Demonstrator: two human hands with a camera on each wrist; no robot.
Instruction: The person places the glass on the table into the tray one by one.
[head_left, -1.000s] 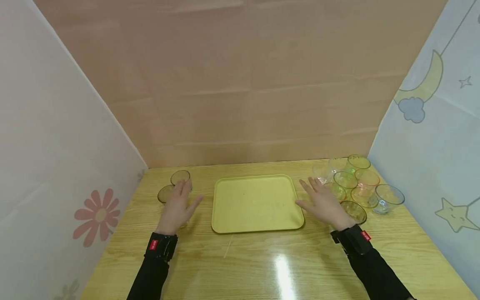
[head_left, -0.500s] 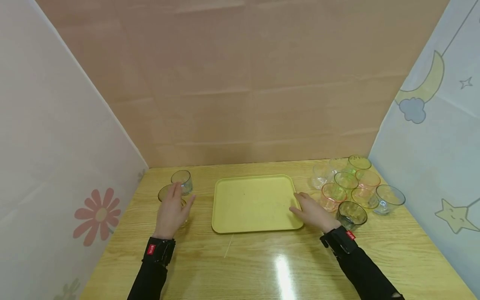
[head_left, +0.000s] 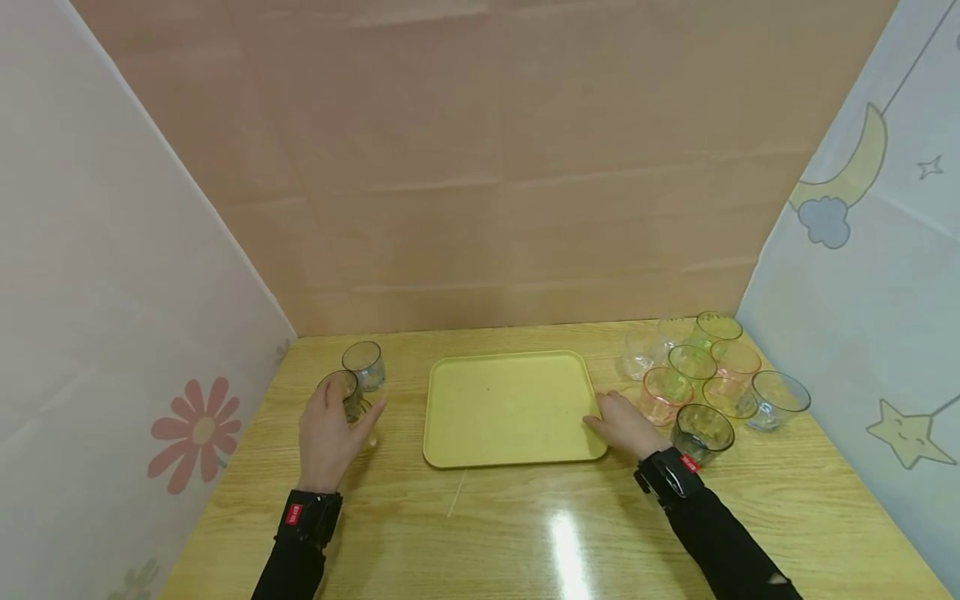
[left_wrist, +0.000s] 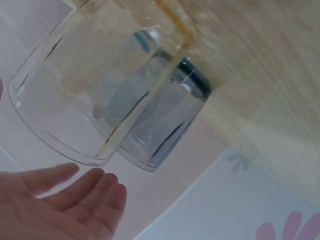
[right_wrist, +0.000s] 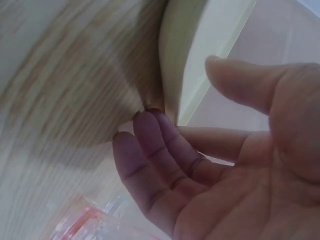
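Note:
At the left, my left hand (head_left: 327,446) reaches over a small group of glasses, its fingers extended. In the left wrist view, an amber-tinted clear glass (left_wrist: 75,85) stands just beyond the fingertips, with a blue-grey glass (left_wrist: 165,115) behind it. The head view shows a dark-rimmed glass (head_left: 369,377) past the hand and another glass (head_left: 351,407) partly covered by it. My right hand (head_left: 628,427) is at the right edge of the yellow tray (head_left: 517,408). Its fingertips (right_wrist: 145,122) are against the tray's outer side, while the thumb stands apart above the rim.
Several glasses crowd the table's right side, among them an orange-rimmed glass (head_left: 660,410) and a dark glass (head_left: 693,450) close by my right forearm. A patterned wall (head_left: 840,333) rises behind them, and a brown backdrop (head_left: 480,208) closes the far edge.
My right hand has moved left and down from over the glasses to the tray's edge. My left hand has drawn back and left, uncovering more of the glasses. The tray stays put.

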